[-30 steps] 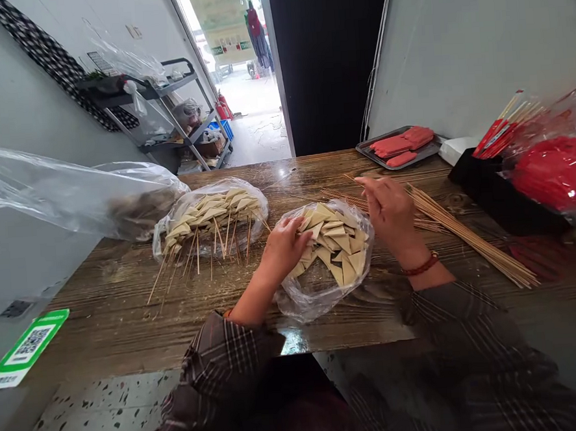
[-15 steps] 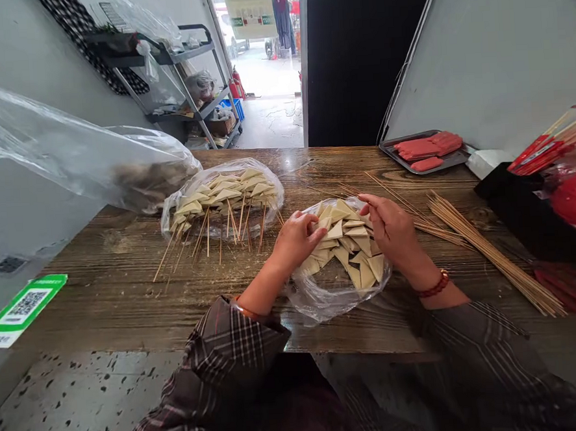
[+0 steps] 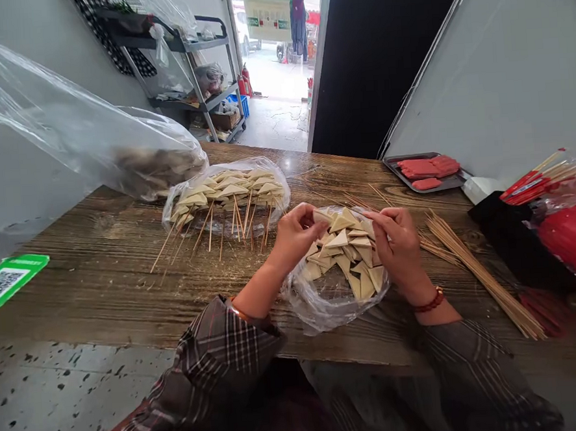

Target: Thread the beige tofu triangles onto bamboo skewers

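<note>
Pale triangular pieces (image 3: pixel 365 279) lie heaped on a clear plastic bag (image 3: pixel 318 308) in front of me. Above the heap's back left edge, my left hand (image 3: pixel 299 231) is closed, pinching a pale piece (image 3: pixel 321 217). My right hand (image 3: pixel 397 238) is closed at the heap's back right, its fingertips together on something too small to make out. To the left, skewered triangles (image 3: pixel 232 185) rest on another clear bag, their sticks pointing toward me. Loose wooden skewers (image 3: pixel 481 272) lie right of my right hand.
A dark tray (image 3: pixel 447 183) with red slabs (image 3: pixel 426 167) sits at the back right. A black box (image 3: pixel 499 235) holds red-wrapped sticks at the right. A large plastic bag (image 3: pixel 158 165) stands at the back left. Beyond the wooden table (image 3: pixel 126 277) is a shelf cart (image 3: pixel 203 103).
My left hand now pinches a pale piece above the heap. The fingers of my right hand have closed together. The view has tilted and shifted slightly.
</note>
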The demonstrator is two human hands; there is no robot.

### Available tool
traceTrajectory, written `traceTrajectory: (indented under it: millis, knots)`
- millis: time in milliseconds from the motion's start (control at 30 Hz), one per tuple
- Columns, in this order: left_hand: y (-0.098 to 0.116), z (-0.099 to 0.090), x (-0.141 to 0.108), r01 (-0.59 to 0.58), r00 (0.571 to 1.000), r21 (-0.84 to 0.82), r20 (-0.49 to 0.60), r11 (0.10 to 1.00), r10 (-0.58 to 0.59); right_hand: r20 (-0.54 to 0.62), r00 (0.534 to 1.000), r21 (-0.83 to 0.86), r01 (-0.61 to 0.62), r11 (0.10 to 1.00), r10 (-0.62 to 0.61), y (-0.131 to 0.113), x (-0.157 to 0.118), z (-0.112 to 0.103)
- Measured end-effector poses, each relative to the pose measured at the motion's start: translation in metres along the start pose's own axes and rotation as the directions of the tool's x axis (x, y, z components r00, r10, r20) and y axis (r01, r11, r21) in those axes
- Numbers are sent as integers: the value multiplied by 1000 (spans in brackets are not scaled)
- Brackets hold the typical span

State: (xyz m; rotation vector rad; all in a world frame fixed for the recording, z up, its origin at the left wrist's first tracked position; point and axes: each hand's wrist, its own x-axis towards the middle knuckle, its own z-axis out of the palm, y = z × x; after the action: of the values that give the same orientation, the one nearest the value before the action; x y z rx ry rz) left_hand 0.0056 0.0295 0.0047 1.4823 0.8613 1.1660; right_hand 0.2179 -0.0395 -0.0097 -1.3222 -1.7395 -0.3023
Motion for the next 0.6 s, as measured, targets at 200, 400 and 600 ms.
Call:
traceTrajectory:
  millis: [200, 400, 600]
  knots:
    - [4, -4, -1, 211, 972, -596, 43, 775, -231, 52, 995, -5, 87, 996, -86, -27, 10, -2]
    - [6, -4, -3, 302, 946, -686, 132, 662, -296, 226, 955, 135, 165, 977, -193, -57, 4, 6]
    - [7, -4, -5, 353, 931, -711, 202, 608, -304, 275, 951, 265, 67, 962, -142, -48, -4, 7]
